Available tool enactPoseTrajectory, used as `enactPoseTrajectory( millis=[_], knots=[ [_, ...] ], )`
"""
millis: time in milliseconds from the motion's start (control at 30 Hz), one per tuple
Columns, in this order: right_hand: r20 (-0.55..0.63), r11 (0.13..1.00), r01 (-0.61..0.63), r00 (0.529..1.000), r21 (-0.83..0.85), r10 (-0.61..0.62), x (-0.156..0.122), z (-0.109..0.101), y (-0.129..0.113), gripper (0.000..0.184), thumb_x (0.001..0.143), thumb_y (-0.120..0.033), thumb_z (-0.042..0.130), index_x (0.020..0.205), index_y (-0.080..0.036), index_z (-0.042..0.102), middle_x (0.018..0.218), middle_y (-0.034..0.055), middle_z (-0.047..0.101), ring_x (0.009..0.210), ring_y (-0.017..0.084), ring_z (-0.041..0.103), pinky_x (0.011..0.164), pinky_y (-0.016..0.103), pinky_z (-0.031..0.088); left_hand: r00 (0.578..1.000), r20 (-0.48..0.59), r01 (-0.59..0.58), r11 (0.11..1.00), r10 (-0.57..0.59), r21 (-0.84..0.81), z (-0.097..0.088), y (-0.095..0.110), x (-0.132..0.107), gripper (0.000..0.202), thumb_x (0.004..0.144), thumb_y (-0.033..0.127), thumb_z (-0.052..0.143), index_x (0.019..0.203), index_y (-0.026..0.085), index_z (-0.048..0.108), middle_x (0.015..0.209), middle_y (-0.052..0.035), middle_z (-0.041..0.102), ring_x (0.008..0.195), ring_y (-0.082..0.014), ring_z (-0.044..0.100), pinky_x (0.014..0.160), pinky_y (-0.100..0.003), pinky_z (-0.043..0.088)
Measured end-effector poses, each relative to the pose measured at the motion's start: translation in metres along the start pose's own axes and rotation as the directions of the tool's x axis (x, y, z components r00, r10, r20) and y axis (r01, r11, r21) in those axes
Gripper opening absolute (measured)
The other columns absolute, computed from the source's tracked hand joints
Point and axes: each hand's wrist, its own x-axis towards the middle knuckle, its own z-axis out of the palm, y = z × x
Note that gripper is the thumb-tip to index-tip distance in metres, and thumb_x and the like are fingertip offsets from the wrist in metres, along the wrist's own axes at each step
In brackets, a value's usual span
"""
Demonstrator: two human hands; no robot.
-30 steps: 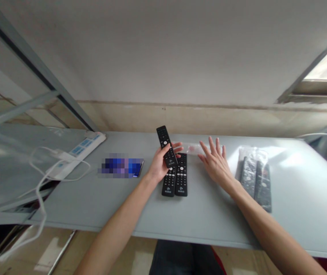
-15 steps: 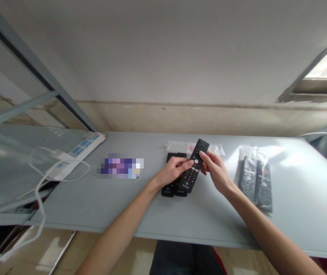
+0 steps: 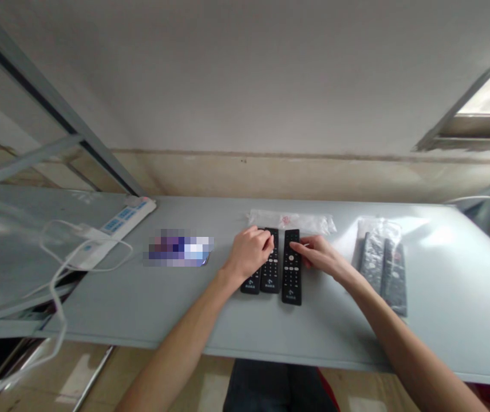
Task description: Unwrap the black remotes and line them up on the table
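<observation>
While pinching right remote (image 3: 291,281) in right hand (image 3: 320,254), just right of middle remote (image 3: 269,278), holding left hand (image 3: 248,252) curled over left remote (image 3: 251,285), left of middle remote; impossible to see if grasping. Might skew middle remote if dragging left hand sideways.

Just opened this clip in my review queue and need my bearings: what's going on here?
A person at a grey table is handling black remote controls. The right hand holds the rightmost unwrapped remote near its upper end, with a gap between it and two others. Those two lie side by side, partly hidden by the left hand. Behind them is a clear plastic bag; farther right, two more remotes lie in clear plastic.
</observation>
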Motion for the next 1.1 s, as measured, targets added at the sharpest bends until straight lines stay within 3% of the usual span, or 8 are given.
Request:
enactPoseTrajectory(
  millis=[133, 333, 500, 667, 733, 900, 1100],
  knots=[
    [-0.042, 0.994, 0.012, 0.999, -0.106, -0.016, 0.0, 0.003, 0.004, 0.054, 0.095, -0.06, 0.058, 0.057, -0.021, 0.056, 0.044, -0.0008, 0.054, 0.041, 0.011, 0.042, 0.045, 0.025, 0.029, 0.985, 0.136, -0.119, 0.987, 0.104, 0.109, 0.0, -0.005, 0.002, 0.029, 0.081, 0.018, 0.076, 0.059, 0.026, 0.06, 0.067, -0.0049, 0.055, 0.079, -0.0265, 0.05, 0.093, -0.035, 0.043],
    [-0.095, 0.969, 0.024, 0.994, -0.246, -0.048, -0.005, 0.007, -0.003, 0.062, 0.097, -0.061, 0.053, 0.048, -0.023, 0.048, 0.04, 0.0005, 0.049, 0.04, 0.012, 0.038, 0.047, 0.028, 0.026, 0.953, 0.253, -0.241, 0.924, 0.167, 0.296, -0.002, -0.011, 0.003, 0.029, 0.09, 0.015, 0.067, 0.064, 0.025, 0.058, 0.073, -0.0046, 0.056, 0.08, -0.0256, 0.051, 0.088, -0.035, 0.042],
    [-0.162, 0.934, 0.037, 0.982, -0.354, -0.1, -0.003, 0.014, -0.004, 0.062, 0.099, -0.058, 0.051, 0.048, -0.023, 0.039, 0.045, -0.0014, 0.041, 0.047, 0.011, 0.025, 0.05, 0.031, 0.019, 0.952, 0.249, -0.252, 0.919, 0.179, 0.303, -0.002, -0.011, 0.003, 0.029, 0.089, 0.014, 0.069, 0.065, 0.024, 0.057, 0.073, -0.0035, 0.056, 0.077, -0.0243, 0.053, 0.088, -0.034, 0.042],
    [-0.154, 0.918, 0.037, 0.982, -0.395, -0.106, -0.003, 0.016, -0.004, 0.062, 0.1, -0.056, 0.049, 0.049, -0.023, 0.04, 0.045, -0.0003, 0.045, 0.047, 0.012, 0.028, 0.052, 0.032, 0.021, 0.956, 0.226, -0.258, 0.905, 0.187, 0.339, -0.001, -0.01, 0.003, 0.023, 0.091, 0.014, 0.068, 0.073, 0.024, 0.058, 0.074, -0.0024, 0.057, 0.075, -0.0224, 0.054, 0.085, -0.033, 0.041],
    [-0.139, 0.912, 0.031, 0.986, -0.409, -0.095, -0.004, 0.015, -0.006, 0.06, 0.101, -0.054, 0.049, 0.05, -0.022, 0.044, 0.045, 0.0005, 0.048, 0.046, 0.011, 0.031, 0.052, 0.032, 0.022, 0.943, 0.272, -0.295, 0.852, 0.189, 0.433, -0.001, -0.01, 0.003, 0.025, 0.094, 0.014, 0.065, 0.072, 0.023, 0.056, 0.076, -0.0026, 0.058, 0.077, -0.0225, 0.055, 0.082, -0.033, 0.041],
    [-0.108, 0.891, 0.017, 0.991, -0.453, -0.074, -0.004, 0.012, -0.007, 0.056, 0.101, -0.048, 0.051, 0.052, -0.021, 0.046, 0.046, 0.0001, 0.048, 0.048, 0.011, 0.03, 0.052, 0.032, 0.021, 0.902, 0.417, -0.388, 0.625, 0.107, 0.678, -0.003, -0.008, 0.004, 0.028, 0.102, 0.018, 0.056, 0.074, 0.021, 0.053, 0.084, -0.0035, 0.062, 0.085, -0.0221, 0.057, 0.081, -0.034, 0.043],
    [-0.102, 0.882, 0.029, 0.991, -0.471, -0.087, -0.002, 0.013, -0.002, 0.057, 0.1, -0.047, 0.052, 0.052, -0.022, 0.038, 0.048, -0.0024, 0.039, 0.052, 0.011, 0.024, 0.053, 0.032, 0.019, 0.901, 0.418, -0.401, 0.579, 0.112, 0.71, -0.004, -0.008, 0.004, 0.029, 0.103, 0.019, 0.058, 0.074, 0.02, 0.054, 0.084, -0.0024, 0.063, 0.084, -0.0202, 0.057, 0.078, -0.033, 0.042]
  ],
)
